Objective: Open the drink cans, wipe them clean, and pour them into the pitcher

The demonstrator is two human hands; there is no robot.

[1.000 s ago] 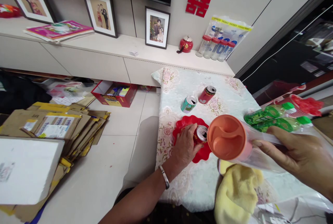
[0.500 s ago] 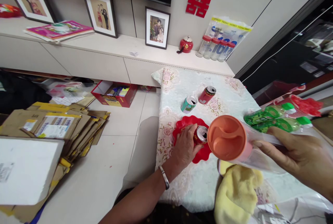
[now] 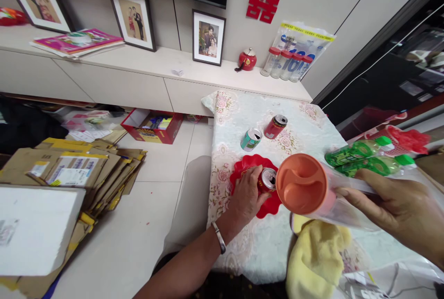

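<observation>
My left hand (image 3: 247, 191) wraps round an opened red drink can (image 3: 268, 179), which stands upright over a red scalloped plate (image 3: 250, 164). Gripped by its handle, a clear plastic pitcher (image 3: 342, 202) with an orange lid (image 3: 302, 184) is tilted in my right hand (image 3: 398, 211). The lid faces left, close beside the can; whether the two touch I cannot tell. Behind the plate stand a green can (image 3: 251, 140) and another red can (image 3: 275, 127), both opened. A yellow cloth (image 3: 317, 257) lies below the pitcher.
Two green-capped bottles (image 3: 360, 152) lie at the table's right side, by a red mesh basket (image 3: 398, 139). Flattened cardboard (image 3: 114, 174) and a white foam box (image 3: 38, 229) are on the left. A cabinet (image 3: 138, 65) with frames and glass jars (image 3: 286, 65) borders the table's far edge.
</observation>
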